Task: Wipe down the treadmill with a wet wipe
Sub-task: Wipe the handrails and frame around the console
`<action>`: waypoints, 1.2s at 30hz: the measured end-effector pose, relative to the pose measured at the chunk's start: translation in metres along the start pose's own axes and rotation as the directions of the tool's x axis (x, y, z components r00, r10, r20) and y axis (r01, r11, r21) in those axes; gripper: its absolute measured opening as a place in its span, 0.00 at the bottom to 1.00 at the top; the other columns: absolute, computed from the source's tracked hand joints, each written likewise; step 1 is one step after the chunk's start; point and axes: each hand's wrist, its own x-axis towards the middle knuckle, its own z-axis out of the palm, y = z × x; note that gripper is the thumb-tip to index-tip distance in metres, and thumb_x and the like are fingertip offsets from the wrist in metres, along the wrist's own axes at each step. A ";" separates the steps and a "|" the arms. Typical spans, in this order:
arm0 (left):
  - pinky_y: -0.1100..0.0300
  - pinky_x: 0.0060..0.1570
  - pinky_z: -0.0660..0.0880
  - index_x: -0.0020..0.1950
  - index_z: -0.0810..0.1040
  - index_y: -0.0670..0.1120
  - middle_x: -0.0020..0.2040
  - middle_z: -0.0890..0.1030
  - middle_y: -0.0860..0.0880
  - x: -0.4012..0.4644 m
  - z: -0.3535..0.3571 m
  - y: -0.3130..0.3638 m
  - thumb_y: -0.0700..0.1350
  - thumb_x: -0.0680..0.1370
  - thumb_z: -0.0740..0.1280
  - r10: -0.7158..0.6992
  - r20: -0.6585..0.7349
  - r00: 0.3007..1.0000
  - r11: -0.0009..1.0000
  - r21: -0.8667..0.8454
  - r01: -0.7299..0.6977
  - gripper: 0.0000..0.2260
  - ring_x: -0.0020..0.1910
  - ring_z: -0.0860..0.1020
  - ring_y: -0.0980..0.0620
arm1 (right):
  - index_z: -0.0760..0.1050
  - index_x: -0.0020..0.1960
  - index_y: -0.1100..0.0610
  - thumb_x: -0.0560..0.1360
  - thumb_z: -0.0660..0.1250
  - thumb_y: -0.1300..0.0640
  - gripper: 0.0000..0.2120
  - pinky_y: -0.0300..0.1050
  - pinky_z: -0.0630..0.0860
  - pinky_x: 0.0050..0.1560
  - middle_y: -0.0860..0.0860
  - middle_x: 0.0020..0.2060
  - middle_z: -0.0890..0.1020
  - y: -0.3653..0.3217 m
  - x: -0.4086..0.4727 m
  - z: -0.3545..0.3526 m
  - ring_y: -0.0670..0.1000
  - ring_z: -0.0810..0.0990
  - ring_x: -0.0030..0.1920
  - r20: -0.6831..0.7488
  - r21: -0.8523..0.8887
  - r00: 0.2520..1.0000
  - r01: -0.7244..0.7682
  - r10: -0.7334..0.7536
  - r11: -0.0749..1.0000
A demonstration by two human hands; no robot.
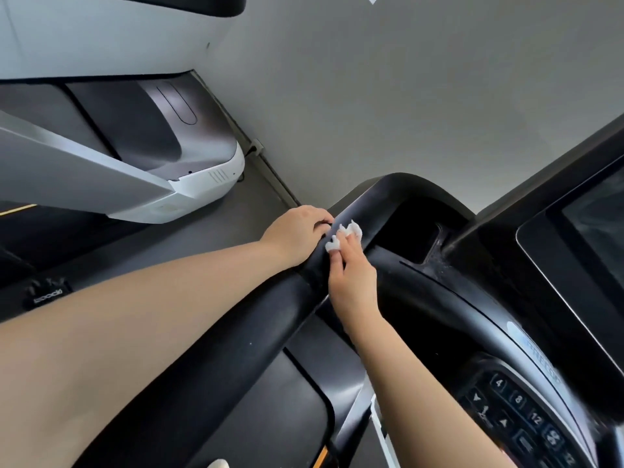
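Observation:
The black treadmill handrail (pixel 236 349) runs from the lower left up to a curved corner near the middle of the head view. My left hand (pixel 297 231) grips the rail from its left side, fingers curled over the top. My right hand (pixel 353 282) presses a crumpled white wet wipe (pixel 344 236) against the rail just right of the left hand; its fingers are bent over the wipe. The console with a number keypad (pixel 526 420) and a dark screen (pixel 594 238) lies to the right.
Another grey and white treadmill (pixel 141 153) stands to the left on the dark floor (pixel 202 241). A grey wall (pixel 405 96) fills the upper right. A recessed cup pocket (pixel 415 231) sits behind the rail's corner.

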 end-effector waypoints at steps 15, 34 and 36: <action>0.56 0.71 0.56 0.73 0.64 0.49 0.72 0.63 0.48 -0.076 -0.033 -0.016 0.52 0.75 0.68 -0.099 0.285 0.954 0.992 -0.053 0.119 0.28 0.72 0.60 0.48 | 0.71 0.68 0.60 0.82 0.55 0.53 0.18 0.47 0.62 0.71 0.51 0.69 0.70 -0.033 -0.134 0.028 0.48 0.62 0.73 0.086 0.078 0.912 0.395 -0.401 0.915; 0.55 0.71 0.58 0.71 0.67 0.49 0.70 0.68 0.49 -0.087 -0.029 -0.024 0.52 0.75 0.69 -0.044 0.164 0.985 0.987 -0.143 0.068 0.26 0.70 0.63 0.49 | 0.75 0.28 0.48 0.67 0.74 0.68 0.18 0.41 0.76 0.45 0.52 0.37 0.83 -0.068 -0.114 0.015 0.48 0.82 0.40 0.035 0.379 0.956 -0.281 0.290 0.882; 0.55 0.71 0.58 0.71 0.67 0.48 0.70 0.68 0.49 -0.087 -0.029 -0.023 0.52 0.75 0.69 -0.039 0.166 0.985 0.987 -0.146 0.064 0.26 0.70 0.63 0.49 | 0.76 0.27 0.48 0.67 0.73 0.68 0.18 0.40 0.76 0.47 0.51 0.37 0.84 -0.072 -0.118 0.015 0.45 0.83 0.41 0.079 0.363 0.951 -0.306 0.298 0.880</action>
